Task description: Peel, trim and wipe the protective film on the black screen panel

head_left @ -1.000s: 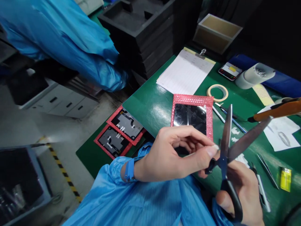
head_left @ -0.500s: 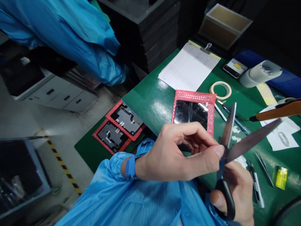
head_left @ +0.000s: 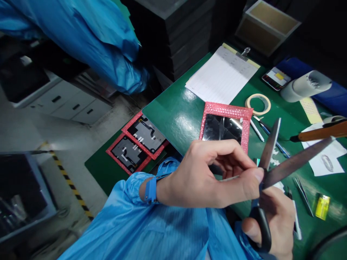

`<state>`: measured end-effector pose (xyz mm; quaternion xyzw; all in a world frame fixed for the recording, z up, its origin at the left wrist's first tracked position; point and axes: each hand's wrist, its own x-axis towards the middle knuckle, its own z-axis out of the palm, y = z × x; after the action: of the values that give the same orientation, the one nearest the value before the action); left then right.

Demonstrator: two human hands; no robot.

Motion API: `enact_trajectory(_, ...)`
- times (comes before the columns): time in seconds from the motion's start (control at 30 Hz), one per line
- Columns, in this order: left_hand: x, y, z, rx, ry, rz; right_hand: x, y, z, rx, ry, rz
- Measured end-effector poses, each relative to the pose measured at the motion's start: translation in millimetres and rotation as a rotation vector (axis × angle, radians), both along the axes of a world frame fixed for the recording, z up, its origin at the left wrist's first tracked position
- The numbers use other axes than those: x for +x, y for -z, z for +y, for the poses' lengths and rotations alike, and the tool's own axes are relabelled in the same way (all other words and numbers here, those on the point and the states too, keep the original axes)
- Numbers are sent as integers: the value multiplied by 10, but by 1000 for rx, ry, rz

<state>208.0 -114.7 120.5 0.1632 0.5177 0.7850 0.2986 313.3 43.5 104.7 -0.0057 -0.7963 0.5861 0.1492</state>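
Note:
My right hand [head_left: 279,220] is closed around the black handles of a pair of scissors [head_left: 295,164], its thumb through one loop. The blades are spread apart and point up and to the right. My left hand [head_left: 217,177] is in a pinch, thumb and forefinger together beside the scissors' pivot. A thin pale edge shows under its fingers, but I cannot make out what it belongs to. Behind the left hand, a dark glossy panel [head_left: 221,127] lies on a pink bubble-wrap pouch [head_left: 246,135], partly hidden by that hand.
On the green table [head_left: 173,112] are a clipboard with papers [head_left: 222,76], a tape roll [head_left: 258,104], tweezers [head_left: 304,196], a yellow lighter [head_left: 322,207] and an orange-handled tool [head_left: 322,131]. Two wrapped panels [head_left: 148,135] lie lower left. Another person's blue sleeve [head_left: 108,43] is at upper left.
The view has shifted slightly, and both hands with the scissors sit a little further right. The blades stay spread and the left hand keeps its pinch.

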Motion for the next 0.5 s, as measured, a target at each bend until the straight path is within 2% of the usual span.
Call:
enact_trajectory(0.23,-5,5,-14,-6,-9,-6,-57,-70,-5,45,-5,-3)
enact_trajectory(0.5,-5,6,-14,-28,-13,6,-129,-73,-10,17,-6,14)
